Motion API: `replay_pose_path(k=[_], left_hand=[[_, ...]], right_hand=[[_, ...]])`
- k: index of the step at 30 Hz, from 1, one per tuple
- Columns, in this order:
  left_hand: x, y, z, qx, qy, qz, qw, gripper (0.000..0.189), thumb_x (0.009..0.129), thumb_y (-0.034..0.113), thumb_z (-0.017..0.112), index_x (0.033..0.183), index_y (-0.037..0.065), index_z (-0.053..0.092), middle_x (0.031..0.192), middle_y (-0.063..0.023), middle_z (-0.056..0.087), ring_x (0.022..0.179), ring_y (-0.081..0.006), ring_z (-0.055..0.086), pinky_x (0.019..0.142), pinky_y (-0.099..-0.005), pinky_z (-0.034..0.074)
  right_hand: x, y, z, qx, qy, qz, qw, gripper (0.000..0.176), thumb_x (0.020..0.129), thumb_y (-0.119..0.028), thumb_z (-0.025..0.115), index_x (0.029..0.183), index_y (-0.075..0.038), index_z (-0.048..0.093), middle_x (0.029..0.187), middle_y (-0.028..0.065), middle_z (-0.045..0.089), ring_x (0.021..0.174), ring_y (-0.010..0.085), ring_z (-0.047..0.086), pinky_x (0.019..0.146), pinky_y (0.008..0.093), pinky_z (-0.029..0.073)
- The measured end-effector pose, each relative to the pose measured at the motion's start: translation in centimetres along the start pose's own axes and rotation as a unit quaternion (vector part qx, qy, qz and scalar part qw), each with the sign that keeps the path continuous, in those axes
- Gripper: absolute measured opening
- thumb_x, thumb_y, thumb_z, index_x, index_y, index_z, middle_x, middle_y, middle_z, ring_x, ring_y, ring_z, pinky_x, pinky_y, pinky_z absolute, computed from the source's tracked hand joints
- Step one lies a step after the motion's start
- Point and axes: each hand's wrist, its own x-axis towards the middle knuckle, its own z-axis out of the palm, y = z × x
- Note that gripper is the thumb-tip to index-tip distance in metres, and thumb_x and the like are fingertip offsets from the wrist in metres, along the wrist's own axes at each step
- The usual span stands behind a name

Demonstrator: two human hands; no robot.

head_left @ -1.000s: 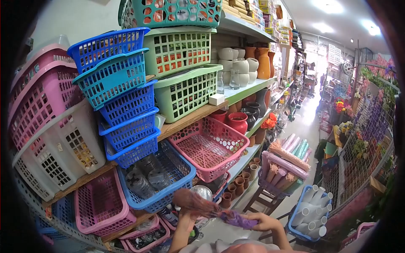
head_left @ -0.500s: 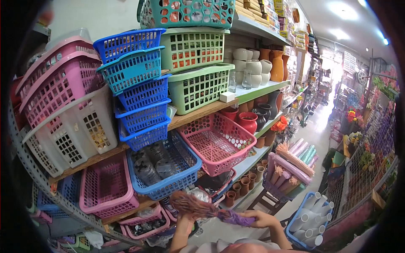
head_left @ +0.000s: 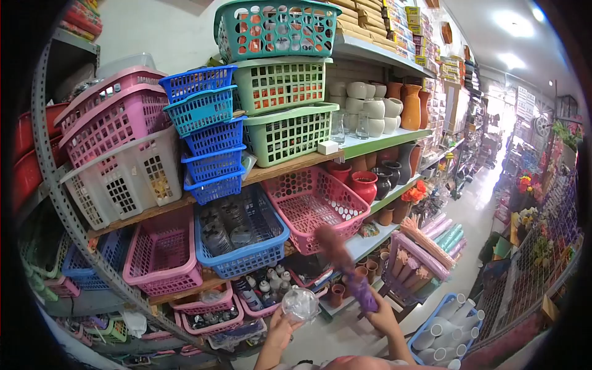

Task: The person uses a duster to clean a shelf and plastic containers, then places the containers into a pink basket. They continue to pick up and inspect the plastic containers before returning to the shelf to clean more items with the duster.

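At the lower centre my left hand (head_left: 281, 333) holds a clear plastic item (head_left: 300, 305), round and shiny, with fingers curled at its left and lower edge. My right hand (head_left: 383, 317) is wrapped round the purple lower end of a long bundle (head_left: 357, 283). The bundle's brown upper part is smeared by motion and tilts up to the left, in front of the pink basket (head_left: 317, 200). What the bundle is made of cannot be made out.
A blue basket (head_left: 243, 243) with clear plastic packs and an empty-looking pink basket (head_left: 161, 246) sit on the shelf. Bottles (head_left: 265, 287) stand below. Wrapped rolls (head_left: 425, 246) fill a basket at right, near a blue crate (head_left: 425, 336) of white tubes.
My left hand has left the bundle's brown end and now holds the clear plastic item. The bundle has swung more upright in my right hand. The view has shifted slightly.
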Motion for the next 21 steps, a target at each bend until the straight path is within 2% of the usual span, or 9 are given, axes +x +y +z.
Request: replay_pose_path(k=[1,3,4,6,11,13,15,17,21], left_hand=[[-0.7,-0.5,0.5,0.030,0.010,0.005,0.999,0.048,0.090,0.002,0.053,0.134,0.006,0.036,0.125,-0.0127,0.053,0.115,-0.0284,0.055,0.094,-0.0476,0.048],[-1.9,-1.2,1.1,0.061,0.025,0.014,0.998,0.049,0.089,-0.001,0.054,0.134,0.006,0.037,0.126,-0.0123,0.053,0.114,-0.0263,0.055,0.093,-0.0443,0.048],[-2.6,-1.5,1.3,0.098,0.008,0.023,0.995,0.053,0.087,-0.004,0.055,0.135,0.005,0.036,0.127,-0.0120,0.053,0.114,-0.0240,0.055,0.092,-0.0403,0.048],[-3.6,-2.8,1.1,0.153,-0.022,0.076,0.985,0.063,0.082,-0.009,0.058,0.139,0.001,0.032,0.126,-0.0113,0.054,0.110,-0.0184,0.055,0.091,-0.0310,0.046],[-5.8,-2.3,5.4,0.342,-0.028,0.102,0.934,0.061,0.078,-0.005,0.062,0.135,0.001,0.042,0.131,-0.0122,0.051,0.120,-0.0232,0.051,0.098,-0.0335,0.042],[-6.4,-1.0,7.7,0.619,-0.128,0.255,0.732,0.058,0.074,-0.004,0.061,0.130,0.008,0.052,0.135,-0.0085,0.050,0.124,-0.0286,0.048,0.105,-0.0382,0.037],[-6.6,-1.6,8.6,0.618,-0.138,0.249,0.733,0.058,0.070,-0.003,0.060,0.127,0.013,0.057,0.137,-0.0074,0.049,0.128,-0.0323,0.042,0.106,-0.0401,0.035],[-6.6,-2.4,8.7,0.663,-0.185,0.304,0.659,0.059,0.072,-0.004,0.058,0.128,0.015,0.056,0.136,-0.0073,0.050,0.132,-0.0318,0.038,0.106,-0.0407,0.035],[-6.8,-3.2,8.6,0.683,-0.182,0.320,0.631,0.063,0.071,-0.003,0.062,0.130,0.018,0.055,0.149,-0.0113,0.029,0.137,-0.0378,0.025,0.106,-0.0456,0.032]], right_hand=[[0.0,0.5,0.3,0.003,-0.005,-0.001,1.000,0.062,0.073,-0.002,0.066,0.132,-0.007,0.049,0.088,0.0060,0.064,0.071,0.0130,0.059,0.067,0.0256,0.048],[-0.3,1.1,1.1,0.181,0.017,0.155,0.971,0.046,0.072,-0.006,0.074,0.114,-0.001,0.056,0.082,0.0052,0.063,0.065,0.0122,0.058,0.064,0.0271,0.048],[-0.8,-0.2,1.2,0.205,0.013,0.155,0.966,0.034,0.072,-0.015,0.079,0.097,0.000,0.060,0.078,0.0030,0.062,0.067,0.0106,0.057,0.061,0.0262,0.045],[-1.2,-0.6,1.6,0.242,-0.035,0.181,0.953,0.035,0.073,-0.016,0.079,0.099,-0.001,0.060,0.080,0.0033,0.062,0.068,0.0104,0.057,0.061,0.0261,0.045],[-1.9,-5.4,0.3,0.450,-0.165,0.208,0.852,0.037,0.080,-0.016,0.074,0.108,0.001,0.058,0.095,0.0072,0.065,0.074,0.0167,0.062,0.065,0.0289,0.051],[-1.8,-4.4,0.2,0.458,-0.172,0.217,0.845,0.039,0.081,-0.015,0.073,0.112,0.002,0.055,0.105,0.0091,0.065,0.075,0.0186,0.064,0.064,0.0296,0.053],[-1.9,-4.3,0.2,0.422,-0.145,0.221,0.867,0.039,0.080,-0.012,0.073,0.114,0.000,0.055,0.104,0.0093,0.065,0.074,0.0163,0.063,0.062,0.0282,0.053],[-2.4,-4.6,0.0,0.405,-0.129,0.211,0.880,0.040,0.078,-0.007,0.074,0.113,0.000,0.056,0.096,0.0073,0.065,0.073,0.0146,0.062,0.058,0.0268,0.051],[-3.1,-2.8,0.1,0.411,-0.125,0.211,0.878,0.047,0.070,0.000,0.076,0.111,0.000,0.055,0.093,0.0050,0.063,0.078,0.0150,0.061,0.065,0.0284,0.050]])
